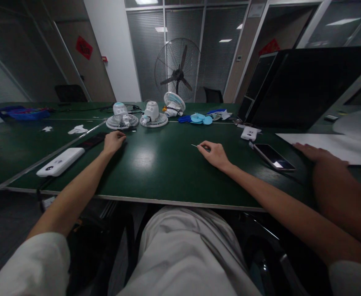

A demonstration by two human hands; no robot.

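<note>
My right hand (214, 154) hovers low over the green table, thumb and fingertips pinched on a thin pale rod (194, 145) that points left; its exact kind is too small to tell. On the left, my left hand (114, 142) rests on the table with curled, closed fingers. Whatever may be between those fingertips is hidden. A tiny white piece (134, 131) lies just beyond that hand. A dark phone-like slab (91, 141) is beside its wrist, and behind it is a small white fan (122, 120), face down.
Another white fan (153, 119) and a tilted fan (174, 102) stand at the back, near blue gloves (200, 119). A white power bank (61, 161) lies left; a phone (274, 156) lies right. Another person's hand (319, 153) rests by white paper (353, 146) and a large black monitor (310, 86).
</note>
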